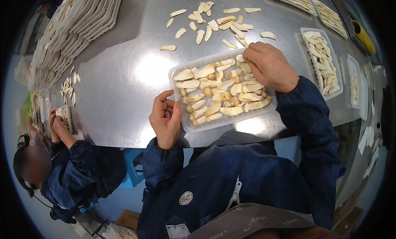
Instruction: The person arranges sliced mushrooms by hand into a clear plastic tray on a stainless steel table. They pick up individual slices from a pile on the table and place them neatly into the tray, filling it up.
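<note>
A translucent plastic tray (202,126) lies before me near the table's edge, filled with rows of pale sliced mushroom pieces (231,110). My left hand (167,116) is at the tray's left wall, fingers curled and thumb apart, with nothing seen between them. Over the tray's upper right corner is my right hand (269,64), palm down, its fingertips at a pale slice (240,58); whether they grip it is hard to tell. Beyond the tray, loose slices (227,20) are scattered on the steel table (123,84).
Tall stacks of filled trays (89,19) stand at the upper left. To the right lie a heaped tray (336,84) and trays of neat rows (329,17). At the far left a co-worker's hands (57,124) hold a small tray, near a blue stool (131,174).
</note>
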`<state>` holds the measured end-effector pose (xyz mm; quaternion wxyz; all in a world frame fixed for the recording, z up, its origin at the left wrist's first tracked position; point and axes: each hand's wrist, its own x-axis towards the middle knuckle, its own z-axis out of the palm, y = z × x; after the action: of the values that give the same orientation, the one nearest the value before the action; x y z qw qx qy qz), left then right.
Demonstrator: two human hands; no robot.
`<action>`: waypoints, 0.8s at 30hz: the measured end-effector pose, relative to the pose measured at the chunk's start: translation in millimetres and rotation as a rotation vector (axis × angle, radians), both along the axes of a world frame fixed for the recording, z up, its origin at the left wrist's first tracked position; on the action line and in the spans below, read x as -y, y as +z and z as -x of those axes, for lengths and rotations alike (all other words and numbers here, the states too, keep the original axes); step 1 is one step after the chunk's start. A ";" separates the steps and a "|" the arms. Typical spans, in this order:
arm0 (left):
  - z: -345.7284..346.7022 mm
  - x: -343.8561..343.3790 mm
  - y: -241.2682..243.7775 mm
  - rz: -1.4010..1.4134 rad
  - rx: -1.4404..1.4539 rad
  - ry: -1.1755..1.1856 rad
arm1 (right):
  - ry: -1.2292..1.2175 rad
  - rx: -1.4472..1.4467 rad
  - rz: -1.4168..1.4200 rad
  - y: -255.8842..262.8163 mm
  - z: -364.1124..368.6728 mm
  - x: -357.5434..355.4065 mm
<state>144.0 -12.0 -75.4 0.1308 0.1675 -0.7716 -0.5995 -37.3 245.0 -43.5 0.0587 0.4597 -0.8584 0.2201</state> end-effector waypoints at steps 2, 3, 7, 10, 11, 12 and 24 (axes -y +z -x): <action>1.5 -0.5 -2.1 0.026 -0.018 0.006 | -0.009 -0.017 -0.006 -0.2 0.5 -1.8; 1.4 0.1 -2.5 0.043 -0.026 0.012 | -0.010 -0.025 -0.005 -0.7 0.7 -1.3; 0.0 1.5 -1.3 0.017 -0.033 -0.003 | -0.023 -0.068 -0.018 0.3 -2.8 2.7; 0.3 2.1 -2.0 0.006 -0.016 -0.015 | -0.041 -0.081 -0.031 -1.9 -2.7 4.3; 0.6 1.5 -5.6 -0.004 -0.015 -0.010 | -0.041 -0.076 -0.025 -3.0 -2.2 4.1; 0.3 1.7 -7.0 -0.010 -0.014 0.001 | -0.036 -0.069 -0.016 -4.0 -1.0 5.3; 0.3 4.1 -6.0 0.078 -0.037 0.003 | -0.022 -0.038 -0.032 -3.3 1.4 10.3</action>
<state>143.7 -16.1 -81.5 0.1525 0.1523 -0.7915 -0.5719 -38.6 234.7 -46.8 0.0699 0.4553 -0.8654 0.1970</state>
